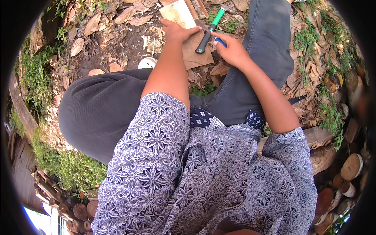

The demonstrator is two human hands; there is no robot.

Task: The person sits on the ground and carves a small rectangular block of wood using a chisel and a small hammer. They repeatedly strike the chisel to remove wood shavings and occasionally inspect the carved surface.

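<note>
Clasping blue handle (220, 41), right grip (234, 52) curled; left grip (178, 33) splayed on wood (179, 14).

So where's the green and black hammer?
In the head view, the hammer is near the top, just right of centre, between the left hand and right hand.

Support: ground, brown soil (96, 58). Landmark: flat brown sheet (200, 62), lying on soil. Left of sheet: pale wood chips (153, 47), scattered; farther left, dry leaves (77, 46). Just beside sheet's near right corner: brown leaf (220, 69). Well right of sheet: more dry leaves.
</note>
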